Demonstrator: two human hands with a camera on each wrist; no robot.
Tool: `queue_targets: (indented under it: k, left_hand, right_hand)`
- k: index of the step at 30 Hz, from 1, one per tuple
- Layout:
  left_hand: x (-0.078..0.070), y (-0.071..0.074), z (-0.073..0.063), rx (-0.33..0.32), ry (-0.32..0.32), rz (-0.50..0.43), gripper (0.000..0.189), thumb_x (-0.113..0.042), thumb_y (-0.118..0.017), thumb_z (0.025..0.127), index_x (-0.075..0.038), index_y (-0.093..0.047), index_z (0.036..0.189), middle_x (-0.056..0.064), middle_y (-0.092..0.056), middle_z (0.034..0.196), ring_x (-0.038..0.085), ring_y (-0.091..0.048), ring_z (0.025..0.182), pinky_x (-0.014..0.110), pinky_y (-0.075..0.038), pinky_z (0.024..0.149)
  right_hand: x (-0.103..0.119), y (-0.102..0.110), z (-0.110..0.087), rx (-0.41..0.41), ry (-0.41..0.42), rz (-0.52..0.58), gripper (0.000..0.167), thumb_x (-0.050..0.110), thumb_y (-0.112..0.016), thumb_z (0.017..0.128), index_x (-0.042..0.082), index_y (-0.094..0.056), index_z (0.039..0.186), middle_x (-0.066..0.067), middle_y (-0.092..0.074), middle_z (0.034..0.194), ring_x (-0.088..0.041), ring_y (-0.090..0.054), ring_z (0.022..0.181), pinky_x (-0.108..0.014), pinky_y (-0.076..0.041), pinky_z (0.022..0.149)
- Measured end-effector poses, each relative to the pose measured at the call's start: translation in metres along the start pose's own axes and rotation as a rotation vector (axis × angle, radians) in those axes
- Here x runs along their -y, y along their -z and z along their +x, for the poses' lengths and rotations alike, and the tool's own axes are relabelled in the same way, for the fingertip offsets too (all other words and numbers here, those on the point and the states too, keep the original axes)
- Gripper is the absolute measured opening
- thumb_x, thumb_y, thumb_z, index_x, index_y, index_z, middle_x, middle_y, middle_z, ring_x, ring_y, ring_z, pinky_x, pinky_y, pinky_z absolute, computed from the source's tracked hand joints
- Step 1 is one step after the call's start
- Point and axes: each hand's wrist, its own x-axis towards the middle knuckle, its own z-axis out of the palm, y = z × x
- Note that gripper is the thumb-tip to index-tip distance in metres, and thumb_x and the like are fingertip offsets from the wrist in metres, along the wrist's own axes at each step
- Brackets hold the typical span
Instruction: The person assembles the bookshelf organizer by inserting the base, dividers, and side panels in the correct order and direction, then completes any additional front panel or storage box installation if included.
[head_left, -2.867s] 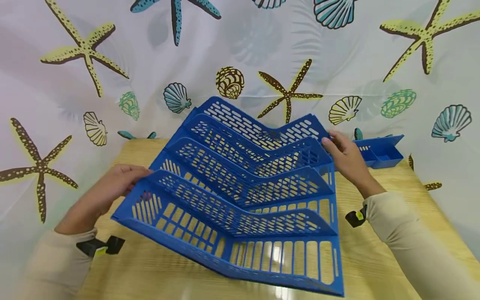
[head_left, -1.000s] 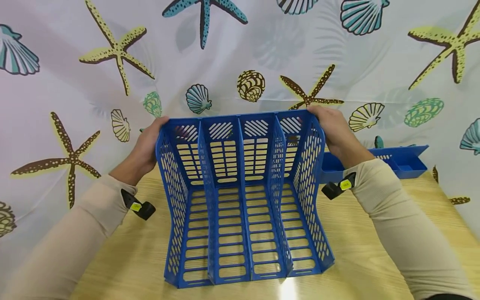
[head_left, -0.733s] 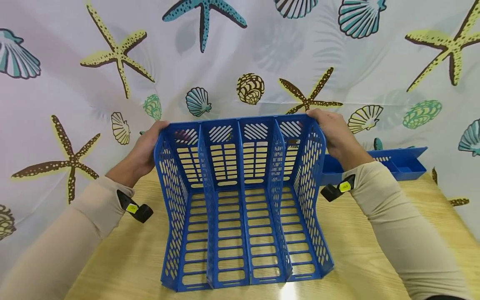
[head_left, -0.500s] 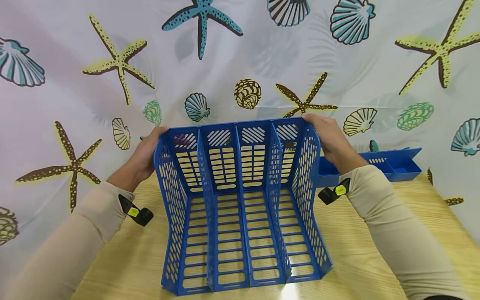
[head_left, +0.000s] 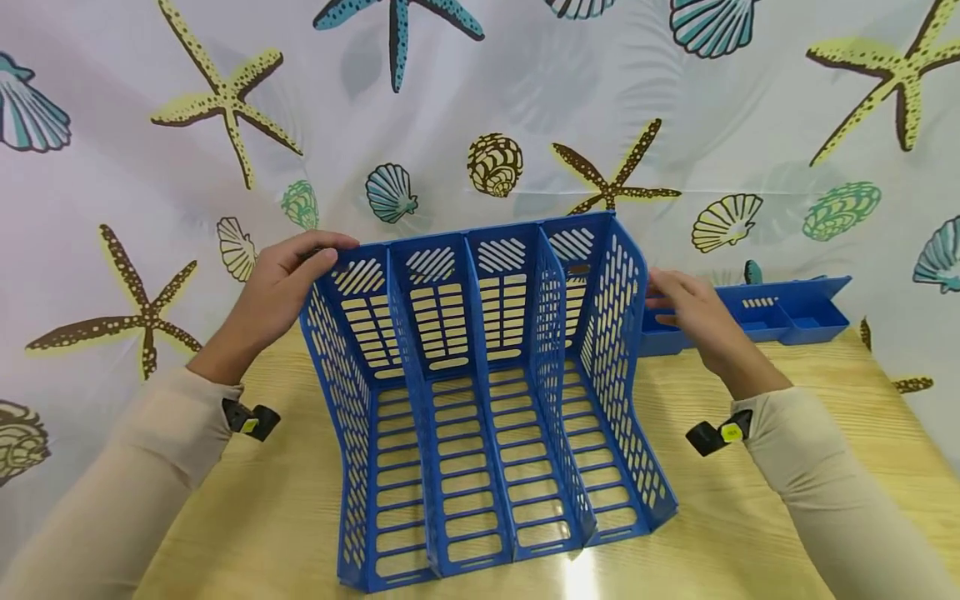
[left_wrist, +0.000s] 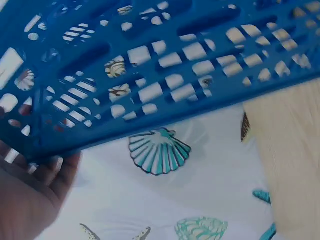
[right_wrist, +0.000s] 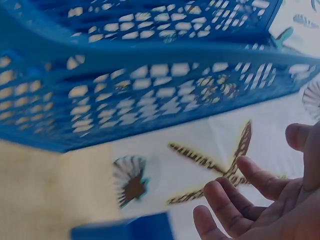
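Rack [head_left: 490, 400], left grip [head_left: 276, 287] at corner, right grip [head_left: 701, 323] clear of opposite edge

blue rack [head_left: 486, 375], white starfish-and-shell-patterned cloth [head_left: 480, 92]

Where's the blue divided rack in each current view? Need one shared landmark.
Head: blue divided rack at centre, between the left hand at its top-left corner and the right hand near its right side.
Left wrist: rack fills the top, lower edge slanting down toward lower left.
Right wrist: rack spans the upper part, hand lower right.
Shared landmark: shell-printed cloth.
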Motion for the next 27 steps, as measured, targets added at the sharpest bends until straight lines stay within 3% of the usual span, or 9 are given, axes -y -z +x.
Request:
queue_targets:
  k: [4,8,12,14,17,19,22,24,27]
  left_hand:
    - [-0.011,-0.006,-0.007,-0.103,0.020,0.103,0.031,-0.021,-0.050,0.105,-0.011,-0.068,0.127,-0.008,-0.070,0.113,0.001,-0.067,0.091,0.011,-0.051,0.075]
    - [-0.021,-0.012,-0.020,-0.253,0.025,0.216,0.028,-0.019,-0.054,0.101,-0.011,-0.074,0.118,0.011,-0.075,0.111,-0.005,-0.064,0.075,0.009,-0.047,0.059]
    - [-0.030,-0.017,-0.028,-0.335,0.027,0.343,0.026,-0.016,-0.057,0.095,-0.009,-0.078,0.107,0.017,-0.077,0.100,-0.013,-0.053,0.058,0.016,-0.034,0.040]
    - [-0.035,-0.019,-0.030,-0.354,0.033,0.427,0.023,-0.017,-0.058,0.093,-0.009,-0.079,0.098,0.016,-0.078,0.091,-0.011,-0.050,0.055,0.021,-0.032,0.041]
    - [-0.046,-0.019,-0.038,-0.312,0.065,0.554,0.025,-0.025,-0.059,0.092,-0.009,-0.076,0.084,0.014,-0.074,0.080,0.003,-0.052,0.059,0.028,-0.036,0.053]
    - [-0.053,-0.016,-0.044,-0.231,0.093,0.622,0.027,-0.031,-0.058,0.094,-0.010,-0.074,0.087,0.011,-0.071,0.079,0.014,-0.055,0.064,0.031,-0.036,0.057]
    - [-0.062,-0.007,-0.053,-0.055,0.117,0.652,0.030,-0.039,-0.057,0.098,-0.013,-0.072,0.105,0.006,-0.065,0.079,0.018,-0.054,0.064,0.030,-0.035,0.054]
    - [-0.066,-0.001,-0.056,0.039,0.120,0.640,0.034,-0.041,-0.054,0.101,-0.015,-0.069,0.116,0.004,-0.061,0.072,0.014,-0.050,0.058,0.029,-0.034,0.051]
    - [-0.071,0.002,-0.059,0.085,0.101,0.652,0.032,-0.038,-0.055,0.102,-0.013,-0.072,0.111,0.000,-0.050,0.058,0.012,-0.041,0.050,0.028,-0.031,0.048]
  right_hand:
    - [-0.032,0.013,-0.009,-0.101,-0.002,-0.119,0.070,0.055,-0.033,0.105,0.005,-0.035,0.153,-0.026,-0.038,0.152,-0.044,-0.041,0.136,-0.060,-0.038,0.109]
    - [-0.059,0.027,-0.008,-0.207,-0.001,-0.388,0.069,0.055,-0.038,0.104,0.004,-0.039,0.151,-0.032,-0.038,0.147,-0.046,-0.048,0.121,-0.060,-0.045,0.090]
    - [-0.085,0.033,-0.002,-0.136,-0.007,-0.569,0.071,0.054,-0.036,0.105,0.001,-0.037,0.152,-0.037,-0.032,0.150,-0.049,-0.052,0.117,-0.063,-0.046,0.088]
    - [-0.095,0.030,0.001,-0.073,-0.001,-0.593,0.073,0.055,-0.035,0.105,-0.001,-0.035,0.152,-0.037,-0.030,0.152,-0.052,-0.050,0.122,-0.065,-0.045,0.094]
    - [-0.106,0.022,0.004,-0.034,0.000,-0.589,0.075,0.057,-0.033,0.105,-0.001,-0.036,0.151,-0.037,-0.031,0.152,-0.053,-0.047,0.127,-0.067,-0.041,0.100]
    - [-0.109,0.017,0.004,-0.064,-0.002,-0.582,0.074,0.059,-0.030,0.105,-0.002,-0.044,0.144,-0.037,-0.038,0.145,-0.053,-0.047,0.125,-0.067,-0.041,0.099]
    - [-0.112,0.015,0.001,-0.156,-0.004,-0.592,0.073,0.061,-0.028,0.104,-0.004,-0.060,0.108,-0.031,-0.055,0.115,-0.045,-0.055,0.102,-0.054,-0.045,0.082]
    - [-0.114,0.017,-0.002,-0.217,0.010,-0.611,0.068,0.061,-0.034,0.103,0.002,-0.058,0.081,-0.020,-0.055,0.089,-0.035,-0.054,0.082,-0.045,-0.041,0.072]
    - [-0.122,0.021,-0.009,-0.260,0.086,-0.629,0.060,0.056,-0.053,0.099,0.011,-0.047,0.059,-0.006,-0.045,0.070,-0.020,-0.048,0.067,-0.042,-0.046,0.075]
